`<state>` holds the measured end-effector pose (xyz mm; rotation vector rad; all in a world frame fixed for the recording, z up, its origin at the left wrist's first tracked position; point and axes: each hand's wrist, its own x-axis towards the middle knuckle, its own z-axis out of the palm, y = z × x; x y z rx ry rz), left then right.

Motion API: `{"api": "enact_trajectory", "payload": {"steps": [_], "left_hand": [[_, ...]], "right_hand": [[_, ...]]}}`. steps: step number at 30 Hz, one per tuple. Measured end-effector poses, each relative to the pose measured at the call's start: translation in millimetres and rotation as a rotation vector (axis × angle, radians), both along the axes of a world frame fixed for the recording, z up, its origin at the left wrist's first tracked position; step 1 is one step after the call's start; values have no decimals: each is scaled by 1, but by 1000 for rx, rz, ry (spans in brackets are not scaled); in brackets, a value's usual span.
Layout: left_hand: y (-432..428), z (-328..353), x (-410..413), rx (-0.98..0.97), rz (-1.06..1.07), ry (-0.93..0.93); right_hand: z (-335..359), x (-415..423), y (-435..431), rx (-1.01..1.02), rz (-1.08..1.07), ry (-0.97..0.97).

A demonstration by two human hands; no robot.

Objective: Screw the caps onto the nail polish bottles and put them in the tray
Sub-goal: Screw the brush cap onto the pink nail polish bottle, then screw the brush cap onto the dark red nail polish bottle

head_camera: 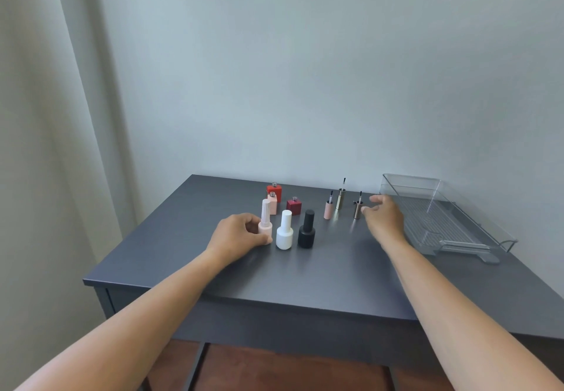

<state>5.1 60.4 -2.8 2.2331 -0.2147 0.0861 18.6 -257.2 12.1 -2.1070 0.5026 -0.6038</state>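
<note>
The right hand (383, 218) hangs just left of the tray (439, 216), fingers spread and relaxed, holding nothing. Its thumb tip is just beside a bronze cap (357, 210), though I cannot tell whether it touches. That cap stands on its closed end with the brush pointing straight up, so its long axis is upright. It is nearer the tray than the gold cap (340, 199) or the pink cap (328, 210). Farther from the tray, beyond those caps, stand the open square bottles, the dark red bottle (294, 206) nearest to it. The left hand (238, 232) is well apart from the tray, curled round a tall pink bottle (265, 223) that already wears its cap and stands upright. A capped white bottle (284, 232) and black bottle (306, 230) stand between it and the tray. To my eye the right hand is better placed for the bronze cap. It would need turning brush-down and carrying away from the tray to an open neck.
</note>
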Motion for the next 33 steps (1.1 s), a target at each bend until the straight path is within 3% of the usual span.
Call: {"api": "enact_trajectory", "payload": {"steps": [18,26,33], "left_hand": [[15,10,8,30,-139,69],[17,42,40,-54,2,-150],[-14,57,78,104,-98,-210]], "right_hand": [[0,20,3,-140,28,163],[0,9,2,-85,67,122],[6,-3,8,-33,116,26]]}}
